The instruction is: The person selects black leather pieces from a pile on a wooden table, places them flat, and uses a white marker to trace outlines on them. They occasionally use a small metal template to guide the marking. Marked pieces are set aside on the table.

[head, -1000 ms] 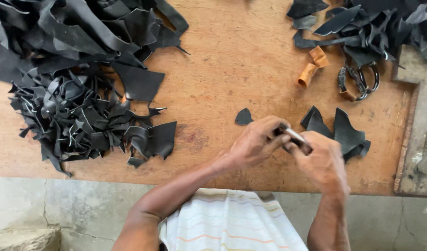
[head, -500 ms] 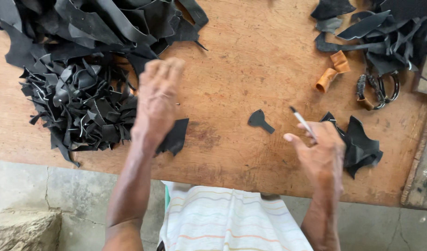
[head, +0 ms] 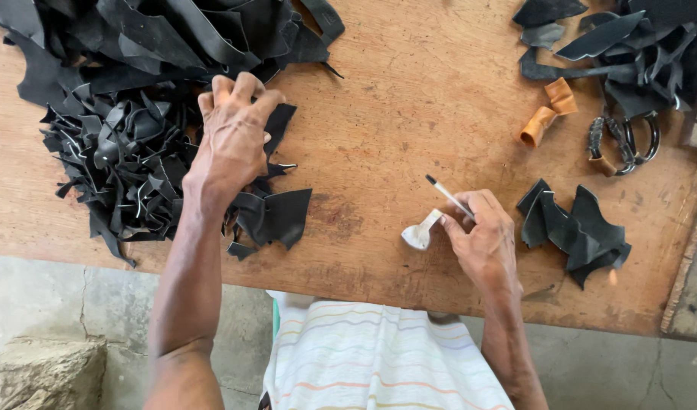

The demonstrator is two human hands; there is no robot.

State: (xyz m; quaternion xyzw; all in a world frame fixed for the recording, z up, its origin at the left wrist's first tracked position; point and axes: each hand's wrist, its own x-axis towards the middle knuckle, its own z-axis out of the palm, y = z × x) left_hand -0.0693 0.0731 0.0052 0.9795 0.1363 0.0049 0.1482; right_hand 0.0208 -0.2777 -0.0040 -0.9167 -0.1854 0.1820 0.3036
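Left hand (head: 234, 140), fingers curled, grips one heap of black leather scraps (head: 128, 152); right hand (head: 481, 243) pinches one thin pen (head: 449, 197) and one pale teardrop-shaped template (head: 421, 234).

Bare board is seen across the middle of the wooden table (head: 409, 99), open from 12 to 6 o'clock. The 9 to 11 o'clock sector is blocked by a heap of black scraps (head: 128, 114), on which the left hand (head: 234, 137) is laid. At 1 o'clock, passage is obstructed by more black offcuts (head: 629, 38), an orange roll (head: 547, 111) and metal rings (head: 629, 140). At 3 o'clock a small stack of cut pieces (head: 576, 231) lies just beside the right hand (head: 481, 239).
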